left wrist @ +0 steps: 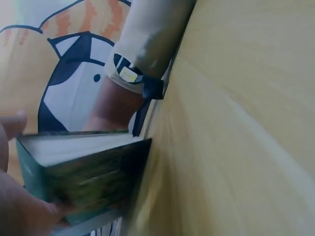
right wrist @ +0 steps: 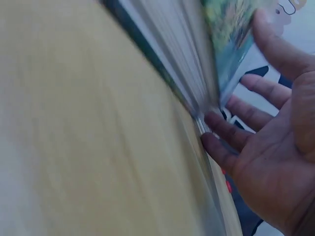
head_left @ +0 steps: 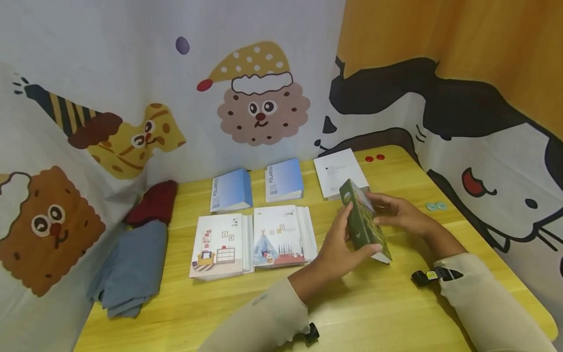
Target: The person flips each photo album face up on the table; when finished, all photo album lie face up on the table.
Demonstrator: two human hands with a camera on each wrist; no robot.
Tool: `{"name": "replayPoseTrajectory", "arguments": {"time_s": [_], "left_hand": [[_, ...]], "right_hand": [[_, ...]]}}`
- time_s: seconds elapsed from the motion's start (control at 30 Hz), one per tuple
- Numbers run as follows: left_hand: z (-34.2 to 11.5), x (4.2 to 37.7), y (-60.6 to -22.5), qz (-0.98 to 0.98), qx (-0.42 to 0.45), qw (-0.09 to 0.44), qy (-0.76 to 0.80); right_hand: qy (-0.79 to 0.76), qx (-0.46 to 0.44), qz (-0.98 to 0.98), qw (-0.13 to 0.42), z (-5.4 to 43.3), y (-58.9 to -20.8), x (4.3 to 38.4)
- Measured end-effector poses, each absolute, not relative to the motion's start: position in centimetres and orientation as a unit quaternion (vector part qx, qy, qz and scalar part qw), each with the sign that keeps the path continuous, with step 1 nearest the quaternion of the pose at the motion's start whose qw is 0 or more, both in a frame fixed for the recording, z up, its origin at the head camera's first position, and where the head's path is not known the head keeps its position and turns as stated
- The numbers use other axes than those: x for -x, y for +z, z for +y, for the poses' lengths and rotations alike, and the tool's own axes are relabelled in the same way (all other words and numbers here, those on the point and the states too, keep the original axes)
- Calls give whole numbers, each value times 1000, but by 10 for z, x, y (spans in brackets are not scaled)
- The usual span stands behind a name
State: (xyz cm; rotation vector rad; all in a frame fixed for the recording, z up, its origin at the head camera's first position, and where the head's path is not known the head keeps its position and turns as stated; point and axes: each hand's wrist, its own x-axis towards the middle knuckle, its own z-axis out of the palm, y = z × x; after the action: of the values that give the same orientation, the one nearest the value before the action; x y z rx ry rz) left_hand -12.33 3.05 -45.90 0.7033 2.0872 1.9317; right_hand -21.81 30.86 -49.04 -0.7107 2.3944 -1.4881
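Observation:
A small thick book with a green illustrated cover stands tilted over the right half of the table. My left hand grips it from the spine side, thumb low on one cover and fingers higher up. Its pages face up in the left wrist view, slightly fanned. My right hand is at the book's other side, fingers extended. In the right wrist view the thumb touches the cover and the spread fingers lie by the corner of the pages. Behind the book lies a white book, partly covered by it.
Two blue books lie at the back of the yellow table. Two white illustrated books lie before them. Folded grey cloth and dark red cloth sit left. Red buttons and green buttons lie right.

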Motion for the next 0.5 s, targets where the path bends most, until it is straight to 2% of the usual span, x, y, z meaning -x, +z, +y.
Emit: {"name": "replayPoseTrajectory", "arguments": {"time_s": [0.1, 0.27, 0.5], "left_hand": [[22, 122, -462, 740, -214, 109, 629], [10, 123, -471, 803, -220, 103, 544], [2, 127, -474, 875, -194, 156, 415]], "right_hand": [[-490, 228, 833, 115, 305, -492, 217], [-481, 230, 839, 109, 300, -495, 215], [-435, 219, 868, 93, 296, -499, 216]]}}
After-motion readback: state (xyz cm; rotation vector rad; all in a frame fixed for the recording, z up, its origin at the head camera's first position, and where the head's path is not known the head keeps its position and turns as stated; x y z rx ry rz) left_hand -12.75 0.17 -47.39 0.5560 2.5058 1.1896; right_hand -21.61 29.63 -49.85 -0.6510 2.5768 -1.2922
